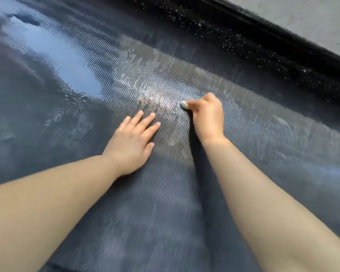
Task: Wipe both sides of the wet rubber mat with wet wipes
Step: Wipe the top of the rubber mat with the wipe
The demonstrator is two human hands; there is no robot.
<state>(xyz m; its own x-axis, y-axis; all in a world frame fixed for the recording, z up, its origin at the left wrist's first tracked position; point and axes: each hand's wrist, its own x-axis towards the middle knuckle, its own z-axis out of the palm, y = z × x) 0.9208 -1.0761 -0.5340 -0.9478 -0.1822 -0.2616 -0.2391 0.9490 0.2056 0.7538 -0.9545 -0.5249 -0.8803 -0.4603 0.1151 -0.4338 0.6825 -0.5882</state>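
A dark rubber mat (110, 79) with fine wavy ribs fills almost the whole view and shines with water, with a pooled patch at the upper left. My left hand (133, 143) lies flat on the mat, fingers straight and spread. To its right, my right hand (207, 114) grips a small balled-up white wet wipe (184, 104) and presses it onto the mat; only the wipe's tip shows past the fingers. The right hand is blurred.
The mat's far edge is a thicker black strip (253, 48) speckled with white specks, running diagonally to the right. Beyond it lies a pale grey floor (312, 18) at the upper right corner.
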